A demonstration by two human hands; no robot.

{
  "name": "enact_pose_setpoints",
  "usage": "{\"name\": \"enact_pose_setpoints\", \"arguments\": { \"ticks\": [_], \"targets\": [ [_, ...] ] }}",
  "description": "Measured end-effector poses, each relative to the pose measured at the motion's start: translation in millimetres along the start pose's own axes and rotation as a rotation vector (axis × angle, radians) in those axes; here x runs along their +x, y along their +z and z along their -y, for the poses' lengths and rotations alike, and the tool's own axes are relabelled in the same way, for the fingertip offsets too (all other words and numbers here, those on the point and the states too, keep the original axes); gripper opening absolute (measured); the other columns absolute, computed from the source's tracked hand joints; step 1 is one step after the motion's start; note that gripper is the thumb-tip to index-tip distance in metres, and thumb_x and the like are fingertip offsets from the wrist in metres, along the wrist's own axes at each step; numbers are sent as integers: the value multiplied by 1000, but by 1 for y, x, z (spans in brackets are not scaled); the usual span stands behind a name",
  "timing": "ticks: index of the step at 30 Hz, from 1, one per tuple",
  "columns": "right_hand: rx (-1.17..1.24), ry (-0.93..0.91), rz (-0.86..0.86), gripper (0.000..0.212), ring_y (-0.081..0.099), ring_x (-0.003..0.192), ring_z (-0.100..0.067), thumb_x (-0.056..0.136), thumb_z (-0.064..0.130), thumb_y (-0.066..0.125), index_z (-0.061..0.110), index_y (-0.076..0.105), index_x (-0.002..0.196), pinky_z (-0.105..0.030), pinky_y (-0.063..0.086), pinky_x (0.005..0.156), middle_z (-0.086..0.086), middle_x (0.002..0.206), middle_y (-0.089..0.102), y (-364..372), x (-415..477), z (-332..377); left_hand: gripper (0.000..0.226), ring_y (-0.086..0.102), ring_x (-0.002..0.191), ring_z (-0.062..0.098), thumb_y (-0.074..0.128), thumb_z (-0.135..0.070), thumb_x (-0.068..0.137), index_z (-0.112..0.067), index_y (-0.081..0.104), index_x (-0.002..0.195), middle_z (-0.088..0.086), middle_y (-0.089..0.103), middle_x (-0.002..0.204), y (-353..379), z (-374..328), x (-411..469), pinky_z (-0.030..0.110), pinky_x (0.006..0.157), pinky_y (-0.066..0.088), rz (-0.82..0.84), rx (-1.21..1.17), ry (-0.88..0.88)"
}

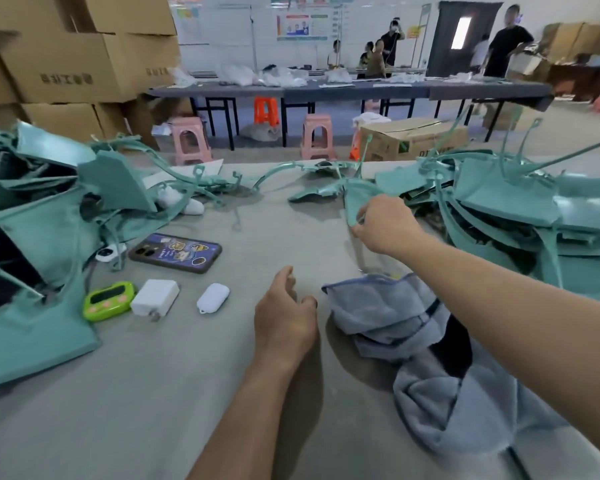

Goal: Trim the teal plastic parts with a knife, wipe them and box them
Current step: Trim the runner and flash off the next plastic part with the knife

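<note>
One teal part (355, 195), right of centre, is pinched between the right hand's (383, 225) fingers. The left hand (284, 320) hovers mid-frame, loosely curled, empty. Two teal heaps, left (49, 216) and right (520, 202), tangle beyond counting. One grey cloth (395, 317) lies lower right, one phone (175, 252) centre left.

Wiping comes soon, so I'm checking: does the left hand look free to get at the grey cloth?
Probably yes. The left hand holds nothing, and the grey cloth lies just to its right on the table, with nothing between them.
</note>
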State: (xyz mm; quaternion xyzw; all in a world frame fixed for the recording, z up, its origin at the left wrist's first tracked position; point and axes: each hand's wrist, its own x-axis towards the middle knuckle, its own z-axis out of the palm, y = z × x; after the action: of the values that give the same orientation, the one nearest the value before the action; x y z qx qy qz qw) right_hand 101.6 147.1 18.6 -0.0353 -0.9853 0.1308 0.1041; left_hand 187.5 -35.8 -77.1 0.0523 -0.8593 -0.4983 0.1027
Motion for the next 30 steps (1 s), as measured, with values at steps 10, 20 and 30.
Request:
{"name": "enact_pose_setpoints", "arguments": {
  "ticks": [10,20,30],
  "targets": [
    [563,-104,-471,14,66,62,-15,94,29,69,25,81,99,-33,56,66,12,76,74,-41,-60,19,47,64,101,-4,66,-20,87,-28,62,133,-10,71,121,-5,-3,4,9,88,45,-47,-151,-64],
    [1106,-386,-396,16,76,90,-14,88,17,75,27,82,97,-38,62,83,9,95,80,-28,-160,52,46,70,111,15,45,-53,97,-23,62,128,11,75,115,-24,-21,-2,41,93,56,147,-1034,-230],
    [1065,-220,106,39,76,85,-8,82,-7,71,28,82,95,-16,56,76,7,89,80,25,-171,22,54,68,114,29,58,-48,96,-1,60,123,14,68,127,-44,-19,7,41,92,58,225,-1498,-535]
  ]
}}
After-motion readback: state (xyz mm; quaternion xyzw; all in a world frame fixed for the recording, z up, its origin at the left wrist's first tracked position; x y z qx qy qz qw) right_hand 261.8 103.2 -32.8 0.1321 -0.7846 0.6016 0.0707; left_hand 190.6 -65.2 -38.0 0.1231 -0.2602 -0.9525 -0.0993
